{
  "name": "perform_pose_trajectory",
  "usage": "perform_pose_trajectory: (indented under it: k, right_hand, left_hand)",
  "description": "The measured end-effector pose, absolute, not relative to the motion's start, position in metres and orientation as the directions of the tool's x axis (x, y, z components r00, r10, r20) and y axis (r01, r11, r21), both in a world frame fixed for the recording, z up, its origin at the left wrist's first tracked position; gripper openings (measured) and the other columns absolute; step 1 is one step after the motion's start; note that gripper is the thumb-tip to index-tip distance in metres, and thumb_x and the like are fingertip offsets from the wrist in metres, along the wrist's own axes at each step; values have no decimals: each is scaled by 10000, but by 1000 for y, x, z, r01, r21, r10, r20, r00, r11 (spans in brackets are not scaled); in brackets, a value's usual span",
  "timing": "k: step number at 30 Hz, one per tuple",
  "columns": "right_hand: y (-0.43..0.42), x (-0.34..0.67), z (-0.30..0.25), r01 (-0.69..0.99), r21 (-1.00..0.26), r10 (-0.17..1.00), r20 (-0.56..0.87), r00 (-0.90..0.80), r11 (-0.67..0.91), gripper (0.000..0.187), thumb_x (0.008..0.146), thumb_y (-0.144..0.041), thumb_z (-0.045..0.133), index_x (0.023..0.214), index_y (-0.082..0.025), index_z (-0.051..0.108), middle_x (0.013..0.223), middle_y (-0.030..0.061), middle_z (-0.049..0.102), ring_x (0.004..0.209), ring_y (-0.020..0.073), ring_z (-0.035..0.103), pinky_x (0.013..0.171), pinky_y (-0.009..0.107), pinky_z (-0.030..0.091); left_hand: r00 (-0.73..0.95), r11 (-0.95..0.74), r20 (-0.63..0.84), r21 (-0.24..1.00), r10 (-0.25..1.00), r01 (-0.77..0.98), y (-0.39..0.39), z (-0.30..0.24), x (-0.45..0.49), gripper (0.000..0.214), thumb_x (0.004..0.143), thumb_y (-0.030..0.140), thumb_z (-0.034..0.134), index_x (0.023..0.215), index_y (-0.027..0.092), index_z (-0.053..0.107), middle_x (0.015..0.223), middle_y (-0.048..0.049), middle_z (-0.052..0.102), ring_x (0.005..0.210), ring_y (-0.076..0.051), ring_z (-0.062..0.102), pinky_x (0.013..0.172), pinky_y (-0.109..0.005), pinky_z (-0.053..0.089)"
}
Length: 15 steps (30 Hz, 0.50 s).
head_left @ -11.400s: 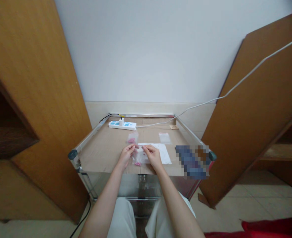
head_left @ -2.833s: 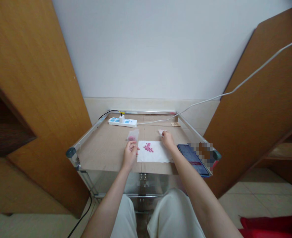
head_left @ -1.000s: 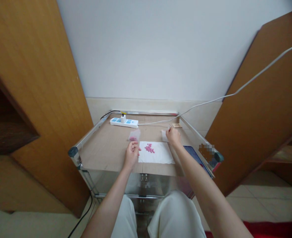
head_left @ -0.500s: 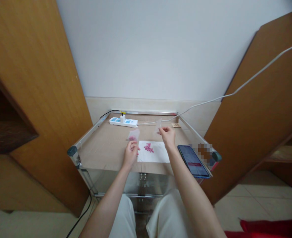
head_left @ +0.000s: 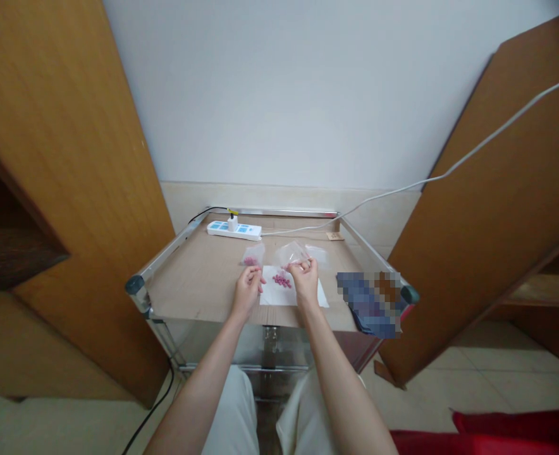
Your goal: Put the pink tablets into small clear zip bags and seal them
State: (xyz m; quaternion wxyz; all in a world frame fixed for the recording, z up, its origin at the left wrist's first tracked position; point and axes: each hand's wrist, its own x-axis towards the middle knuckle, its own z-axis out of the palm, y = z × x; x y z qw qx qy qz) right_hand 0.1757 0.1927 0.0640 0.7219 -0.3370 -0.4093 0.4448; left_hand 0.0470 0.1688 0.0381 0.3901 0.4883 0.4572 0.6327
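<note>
Two hands, left (head_left: 247, 292), right (head_left: 305, 281), pinching clear bags (head_left: 291, 253); pink tablets (head_left: 282, 282) on white paper (head_left: 310, 298); power strip (head_left: 233, 230) behind.

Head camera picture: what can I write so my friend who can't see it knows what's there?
Pink tablets lie on white paper. The right hand holds up a clear plastic bag above them; the left hand is by another bag with tablets inside.

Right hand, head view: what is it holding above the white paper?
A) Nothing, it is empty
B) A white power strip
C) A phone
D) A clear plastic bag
D: the right hand pinches the edge of a clear plastic bag, which is held up over the white paper.
</note>
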Motion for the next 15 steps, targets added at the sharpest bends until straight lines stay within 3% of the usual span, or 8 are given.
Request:
perform_pose_trajectory:
  k: [6, 15]
  right_hand:
    - [182, 170, 61, -344, -890, 952, 303, 43, 298, 383, 617, -186, 566, 974, -200, 431, 652, -44, 517, 620, 131, 596, 475, 197, 432]
    - [183, 170, 57, -331, -911, 958, 281, -59, 247, 299, 579, -243, 631, 847, -160, 525, 673, 6, 613, 574, 127, 571, 560, 250, 452]
  left_hand:
    - [-103, -243, 235, 967, 967, -79, 167, 42, 48, 350, 734, 438, 427, 849, 124, 532, 596, -4, 552, 409, -38, 438, 376, -145, 272]
    - [-107, -190, 176, 972, 979, -140, 169, 44, 49, 348, 663, 453, 519, 779, 126, 522, 532, 4, 564, 404, -57, 463, 367, -154, 270]
